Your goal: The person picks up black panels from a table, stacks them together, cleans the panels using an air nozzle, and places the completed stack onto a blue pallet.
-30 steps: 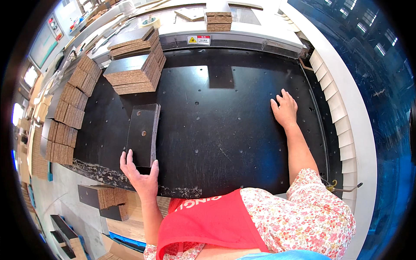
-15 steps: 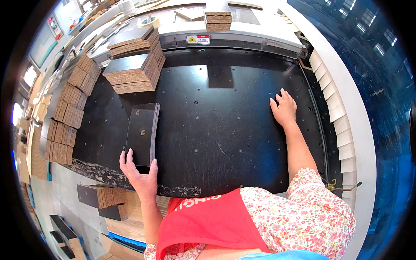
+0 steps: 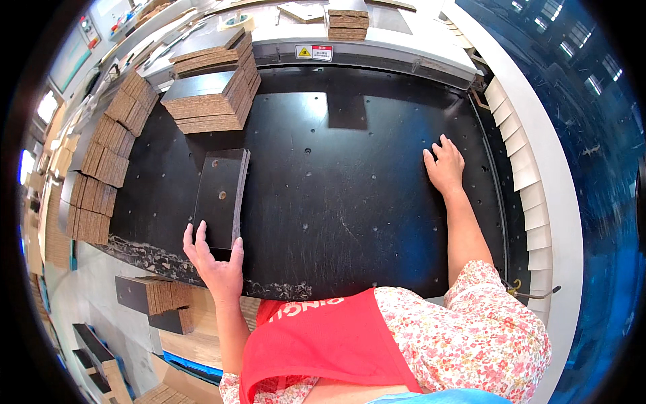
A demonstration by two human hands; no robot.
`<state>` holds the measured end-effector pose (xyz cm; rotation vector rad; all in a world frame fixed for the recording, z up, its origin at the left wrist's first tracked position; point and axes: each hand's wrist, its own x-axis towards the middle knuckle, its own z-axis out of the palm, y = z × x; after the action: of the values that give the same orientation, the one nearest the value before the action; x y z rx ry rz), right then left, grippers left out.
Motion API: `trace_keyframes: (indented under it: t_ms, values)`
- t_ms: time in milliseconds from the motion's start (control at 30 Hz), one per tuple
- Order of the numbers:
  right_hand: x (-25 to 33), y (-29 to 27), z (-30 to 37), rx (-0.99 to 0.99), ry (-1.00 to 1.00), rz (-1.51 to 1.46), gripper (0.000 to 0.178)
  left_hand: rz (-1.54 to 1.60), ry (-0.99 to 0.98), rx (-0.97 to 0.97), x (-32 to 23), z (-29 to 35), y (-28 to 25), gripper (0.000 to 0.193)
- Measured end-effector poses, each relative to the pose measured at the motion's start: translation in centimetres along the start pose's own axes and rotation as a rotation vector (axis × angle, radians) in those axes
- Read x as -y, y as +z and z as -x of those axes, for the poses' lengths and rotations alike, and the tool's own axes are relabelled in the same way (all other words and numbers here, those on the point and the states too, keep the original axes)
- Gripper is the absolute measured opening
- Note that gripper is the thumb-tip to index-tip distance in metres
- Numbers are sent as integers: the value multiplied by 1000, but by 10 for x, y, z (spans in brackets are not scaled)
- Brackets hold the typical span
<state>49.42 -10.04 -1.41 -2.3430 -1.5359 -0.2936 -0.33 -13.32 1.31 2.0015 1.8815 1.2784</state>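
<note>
A black rectangular board (image 3: pixel 222 185) with two round holes lies lengthwise on the left half of the black table (image 3: pixel 336 195). My left hand (image 3: pixel 217 266) spans its near end, the thumb along the right edge and the fingers at the left edge. Far to the right, my right hand (image 3: pixel 445 166) rests on the table top, fingers stretched out and holding nothing. Between the two hands lies bare black surface dotted with small holes.
Beyond the board stands a stack of black-faced particleboard pieces (image 3: pixel 205 101). More stacks (image 3: pixel 94 195) line the table's left side. A small stack (image 3: pixel 348 23) sits on the white ledge at the back. White pleated guard (image 3: pixel 521 161) borders the right side. Boards (image 3: pixel 155 294) lie below at left.
The whole view has shifted slightly, so the table and board appear a little higher. Both hands and the board keep about the same places on the table.
</note>
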Motion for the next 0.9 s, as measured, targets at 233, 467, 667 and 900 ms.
trace_keyframes:
  t_ms: [233,467,667,900]
  values:
    - [2,-3,0,12,-2,-1,43,-3,-5,9,-1,0,-2,71]
    - [-1,0,-1,13,-11,2,44,2,6,2,-1,0,-1,68]
    - [0,0,-1,21,3,-3,44,-6,-2,11,-1,0,-3,70]
    - [0,0,0,20,4,-8,44,6,9,8,0,-1,-2,71]
